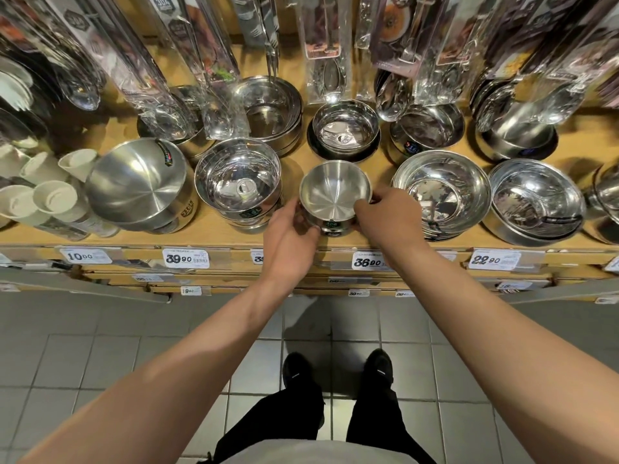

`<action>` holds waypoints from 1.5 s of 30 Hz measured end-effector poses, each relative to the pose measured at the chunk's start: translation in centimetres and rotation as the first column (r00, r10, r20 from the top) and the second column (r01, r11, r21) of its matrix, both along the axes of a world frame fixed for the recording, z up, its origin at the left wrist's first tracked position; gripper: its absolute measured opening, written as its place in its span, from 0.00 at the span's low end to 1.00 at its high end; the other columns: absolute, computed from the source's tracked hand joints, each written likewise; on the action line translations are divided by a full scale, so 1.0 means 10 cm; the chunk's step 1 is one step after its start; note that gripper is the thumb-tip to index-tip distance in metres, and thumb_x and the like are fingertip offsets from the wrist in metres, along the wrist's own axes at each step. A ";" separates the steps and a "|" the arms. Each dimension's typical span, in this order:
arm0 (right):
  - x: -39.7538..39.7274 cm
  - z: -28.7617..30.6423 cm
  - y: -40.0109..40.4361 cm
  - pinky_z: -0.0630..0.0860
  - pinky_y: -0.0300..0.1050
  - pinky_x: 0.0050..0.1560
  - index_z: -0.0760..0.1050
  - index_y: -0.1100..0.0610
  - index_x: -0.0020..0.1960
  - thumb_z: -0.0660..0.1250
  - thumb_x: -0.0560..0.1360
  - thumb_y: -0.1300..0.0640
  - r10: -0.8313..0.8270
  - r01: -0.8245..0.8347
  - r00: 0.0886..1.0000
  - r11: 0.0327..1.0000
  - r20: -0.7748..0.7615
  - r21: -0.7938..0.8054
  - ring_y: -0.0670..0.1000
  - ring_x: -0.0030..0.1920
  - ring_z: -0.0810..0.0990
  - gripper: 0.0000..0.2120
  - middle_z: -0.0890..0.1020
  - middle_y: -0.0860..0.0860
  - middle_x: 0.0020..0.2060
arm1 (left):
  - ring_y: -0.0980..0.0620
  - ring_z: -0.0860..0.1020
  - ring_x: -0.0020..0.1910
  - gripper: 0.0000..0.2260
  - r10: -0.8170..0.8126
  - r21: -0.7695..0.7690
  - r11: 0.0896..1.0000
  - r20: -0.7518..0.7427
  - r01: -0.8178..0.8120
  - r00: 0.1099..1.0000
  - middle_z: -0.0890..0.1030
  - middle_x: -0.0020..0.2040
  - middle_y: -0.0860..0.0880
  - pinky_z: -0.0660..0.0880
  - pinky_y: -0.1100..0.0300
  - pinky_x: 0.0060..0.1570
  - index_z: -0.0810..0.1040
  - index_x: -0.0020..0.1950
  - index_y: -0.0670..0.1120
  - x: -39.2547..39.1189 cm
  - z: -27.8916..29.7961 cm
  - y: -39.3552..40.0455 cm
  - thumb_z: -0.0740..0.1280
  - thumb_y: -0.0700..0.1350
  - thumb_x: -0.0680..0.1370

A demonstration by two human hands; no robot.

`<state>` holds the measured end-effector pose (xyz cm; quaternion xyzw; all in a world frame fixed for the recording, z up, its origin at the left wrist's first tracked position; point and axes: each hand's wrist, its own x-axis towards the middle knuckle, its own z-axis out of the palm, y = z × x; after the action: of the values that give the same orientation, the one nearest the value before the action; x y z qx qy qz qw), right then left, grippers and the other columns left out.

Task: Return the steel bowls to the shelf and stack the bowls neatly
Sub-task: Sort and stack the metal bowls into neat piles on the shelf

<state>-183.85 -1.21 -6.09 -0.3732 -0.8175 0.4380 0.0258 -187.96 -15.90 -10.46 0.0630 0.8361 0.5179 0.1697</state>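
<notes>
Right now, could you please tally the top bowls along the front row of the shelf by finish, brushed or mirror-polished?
Brushed: 2, the large brushed bowl and the small brushed bowl held between the left hand and the right hand.
Mirror-polished: 3, the mirror bowls.
Total: 5, not counting the cut-off bowl at the right edge.

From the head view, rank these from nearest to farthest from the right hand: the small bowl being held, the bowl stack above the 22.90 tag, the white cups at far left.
1. Small bowl: gripped by the right hand, centre front of shelf.
2. Bowl stack: to the right, front row.
3. White cups: far left end.
</notes>
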 end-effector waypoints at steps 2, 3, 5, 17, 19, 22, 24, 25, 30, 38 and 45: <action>0.01 -0.01 0.00 0.63 0.42 0.28 0.75 0.66 0.37 0.66 0.77 0.60 0.014 -0.016 0.999 0.997 0.030 0.073 0.55 0.32 0.73 0.12 0.77 0.56 0.30 | 0.54 0.81 0.59 0.23 0.003 0.023 1.000 -0.001 -0.003 1.000 0.81 0.61 0.47 0.76 0.53 0.66 0.77 0.70 0.51 -0.01 0.01 0.01 0.69 0.35 0.77; 0.01 -0.02 0.01 0.61 0.42 0.27 0.71 0.63 0.34 0.66 0.78 0.60 0.012 -0.016 0.999 0.996 0.043 0.091 0.52 0.30 0.70 0.14 0.73 0.54 0.28 | 0.56 0.81 0.58 0.23 0.007 0.037 0.999 -0.008 -0.006 1.000 0.81 0.61 0.47 0.77 0.54 0.65 0.77 0.70 0.51 0.00 0.01 0.01 0.69 0.34 0.77; 0.01 -0.05 0.01 0.59 0.41 0.26 0.66 0.58 0.31 0.64 0.79 0.59 0.020 -0.026 0.999 0.993 0.050 0.118 0.47 0.29 0.67 0.18 0.70 0.51 0.28 | 0.59 0.81 0.56 0.23 0.009 0.058 0.998 -0.021 -0.007 1.000 0.82 0.61 0.48 0.78 0.60 0.62 0.77 0.70 0.51 0.00 0.00 0.01 0.69 0.34 0.77; 0.02 -0.08 0.04 0.63 0.33 0.26 0.67 0.57 0.32 0.63 0.79 0.63 0.075 -0.066 0.995 0.990 -0.066 0.125 0.46 0.29 0.65 0.17 0.71 0.50 0.27 | 0.75 0.78 0.50 0.21 0.033 0.085 0.996 -0.059 -0.027 0.998 0.81 0.52 0.66 0.73 0.78 0.50 0.78 0.67 0.52 0.03 0.00 -0.01 0.72 0.35 0.77; 0.01 -0.08 0.04 0.63 0.32 0.25 0.64 0.54 0.31 0.63 0.79 0.63 0.074 -0.067 0.996 0.989 -0.050 0.135 0.45 0.29 0.65 0.20 0.69 0.49 0.27 | 0.75 0.78 0.50 0.21 0.031 0.077 0.997 -0.066 -0.026 0.997 0.81 0.51 0.66 0.74 0.77 0.52 0.78 0.67 0.52 0.02 0.00 -0.01 0.72 0.35 0.77; 0.00 -0.09 0.04 0.58 0.35 0.24 0.63 0.53 0.31 0.63 0.80 0.62 0.079 -0.078 0.997 0.986 -0.003 0.151 0.44 0.29 0.65 0.20 0.69 0.48 0.28 | 0.75 0.78 0.50 0.21 0.024 0.064 0.998 -0.070 -0.020 0.997 0.81 0.51 0.66 0.74 0.77 0.51 0.78 0.67 0.52 0.02 0.01 -0.01 0.72 0.36 0.77; 0.00 -0.09 0.04 0.55 0.37 0.25 0.63 0.53 0.32 0.62 0.80 0.61 0.085 -0.087 0.996 0.984 0.017 0.154 0.44 0.30 0.66 0.19 0.70 0.49 0.29 | 0.75 0.78 0.50 0.21 0.020 0.058 0.998 -0.068 -0.017 0.997 0.81 0.51 0.66 0.74 0.77 0.51 0.78 0.67 0.51 0.02 0.01 -0.01 0.72 0.35 0.77; -0.01 -0.09 0.05 0.54 0.37 0.25 0.63 0.53 0.32 0.62 0.81 0.61 0.086 -0.089 0.996 0.984 0.024 0.154 0.44 0.30 0.66 0.19 0.70 0.49 0.29 | 0.75 0.78 0.50 0.21 0.020 0.060 0.998 -0.068 -0.016 0.997 0.81 0.51 0.66 0.74 0.78 0.50 0.78 0.67 0.51 0.01 0.01 -0.01 0.72 0.35 0.77; 0.00 -0.08 0.04 0.57 0.41 0.28 0.63 0.54 0.33 0.62 0.81 0.60 0.088 -0.092 0.996 0.984 0.032 0.151 0.45 0.31 0.65 0.19 0.70 0.50 0.30 | 0.77 0.77 0.50 0.22 0.018 0.054 0.998 -0.063 -0.015 0.998 0.80 0.52 0.65 0.72 0.80 0.48 0.77 0.69 0.49 0.02 0.02 -0.01 0.72 0.35 0.77; 0.33 0.19 0.08 0.69 0.42 0.38 0.80 0.58 0.51 0.62 0.81 0.58 0.061 -0.057 0.994 0.997 -0.092 0.051 0.46 0.34 0.75 0.09 0.82 0.51 0.39 | 0.79 0.75 0.46 0.23 0.024 0.004 1.000 -0.015 -0.024 1.000 0.79 0.49 0.65 0.72 0.79 0.45 0.75 0.71 0.48 0.16 0.24 -0.19 0.74 0.42 0.77; 0.96 0.45 0.45 0.83 0.60 0.55 0.80 0.52 0.64 0.64 0.83 0.54 -0.203 0.175 0.967 0.968 -0.152 -0.180 0.50 0.43 0.83 0.13 0.85 0.50 0.45 | 0.60 0.80 0.41 0.08 -0.042 0.072 0.997 0.005 0.041 0.999 0.81 0.40 0.58 0.78 0.62 0.47 0.78 0.50 0.54 0.32 0.63 -0.33 0.73 0.42 0.77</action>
<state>-174.22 3.28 -1.57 -0.4118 -0.7337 0.5300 0.1059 -184.72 -19.23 -4.16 0.0847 0.8147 0.5444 0.1809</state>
